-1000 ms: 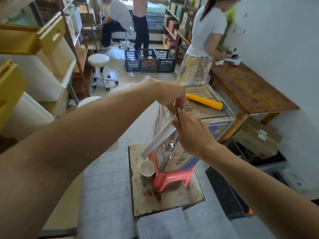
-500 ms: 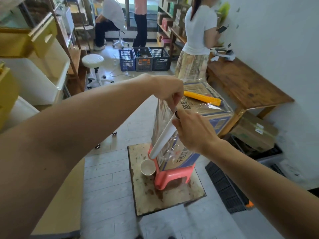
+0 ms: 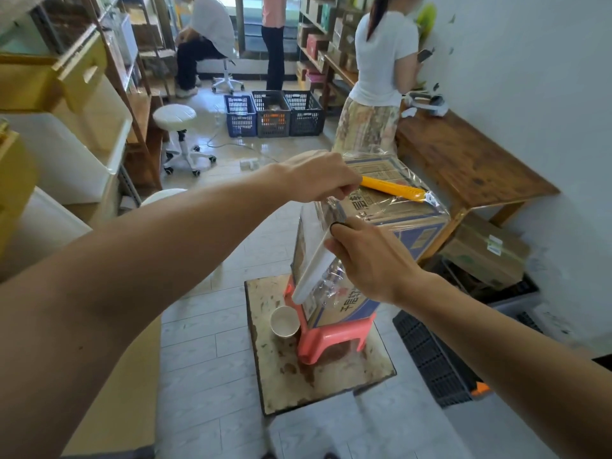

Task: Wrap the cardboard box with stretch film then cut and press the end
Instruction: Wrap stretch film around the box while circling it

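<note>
A cardboard box (image 3: pixel 402 215) with blue print stands on a pink plastic stool (image 3: pixel 331 339), with clear stretch film over its top and sides. A yellow cutter (image 3: pixel 390 188) lies on the box top under or on the film. My right hand (image 3: pixel 371 260) grips the upper end of the white stretch film roll (image 3: pixel 313 266), which slants down at the box's near left corner. My left hand (image 3: pixel 319 175) pinches the film at the box's top near edge, just above the roll.
The stool sits on a stained board (image 3: pixel 318 376) with a paper cup (image 3: pixel 284 321) beside it. A wooden bench (image 3: pixel 463 160) and a person in a white top (image 3: pixel 381 77) stand behind the box. Crates (image 3: pixel 273 114), a white stool (image 3: pixel 178 134) and shelves (image 3: pixel 66 94) fill the left and back.
The roll has swung steeper and closer against the box's near left side. My left hand stays pinching the film at the top edge.
</note>
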Demonstrator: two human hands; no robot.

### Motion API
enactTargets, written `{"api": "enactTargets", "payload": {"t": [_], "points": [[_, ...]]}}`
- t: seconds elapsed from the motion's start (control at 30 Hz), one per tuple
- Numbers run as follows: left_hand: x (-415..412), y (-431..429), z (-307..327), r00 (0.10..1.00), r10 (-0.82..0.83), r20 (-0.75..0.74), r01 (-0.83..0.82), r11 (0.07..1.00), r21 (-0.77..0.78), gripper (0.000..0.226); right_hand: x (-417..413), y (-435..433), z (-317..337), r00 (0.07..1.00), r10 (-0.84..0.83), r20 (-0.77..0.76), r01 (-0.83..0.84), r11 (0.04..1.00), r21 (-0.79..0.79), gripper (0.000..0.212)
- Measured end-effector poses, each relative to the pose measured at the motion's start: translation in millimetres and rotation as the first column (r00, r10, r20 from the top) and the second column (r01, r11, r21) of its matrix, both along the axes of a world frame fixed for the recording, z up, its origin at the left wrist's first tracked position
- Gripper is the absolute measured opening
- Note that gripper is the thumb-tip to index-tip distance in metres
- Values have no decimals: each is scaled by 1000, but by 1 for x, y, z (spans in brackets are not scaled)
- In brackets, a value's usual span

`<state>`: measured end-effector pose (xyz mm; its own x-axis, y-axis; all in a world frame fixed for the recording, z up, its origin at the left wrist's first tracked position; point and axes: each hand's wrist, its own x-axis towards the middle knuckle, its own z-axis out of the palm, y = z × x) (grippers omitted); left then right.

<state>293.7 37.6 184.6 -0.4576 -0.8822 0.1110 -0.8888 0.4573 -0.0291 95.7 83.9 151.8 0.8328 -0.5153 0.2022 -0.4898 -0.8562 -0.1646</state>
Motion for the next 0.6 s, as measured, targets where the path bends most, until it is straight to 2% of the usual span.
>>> {"api": "enactTargets", "payload": {"t": [0.1, 0.2, 0.3, 0.47, 0.6], "points": [[-1, -1, -4, 998, -43, 35, 45, 997, -58, 22, 1, 6, -2, 1000, -18, 22, 18, 1000, 13, 32], [1, 1, -5, 995, -79, 61, 84, 992, -89, 8, 0, 10, 0, 997, -72, 30, 71, 997, 10, 32], [6, 4, -12, 997, -76, 32, 79, 989, -124, 13, -7, 8, -1, 990, -138, 17, 138, 990, -16, 35], [12, 9, -20, 998, 7, -66, -16, 990, -137, 15, -25, -11, 0, 982, -183, 33, 183, 983, 4, 37], [11, 13, -26, 967, 42, -253, -69, 992, -102, 12, -27, -13, 0, 986, -166, 6, 166, 986, -14, 39]]}}
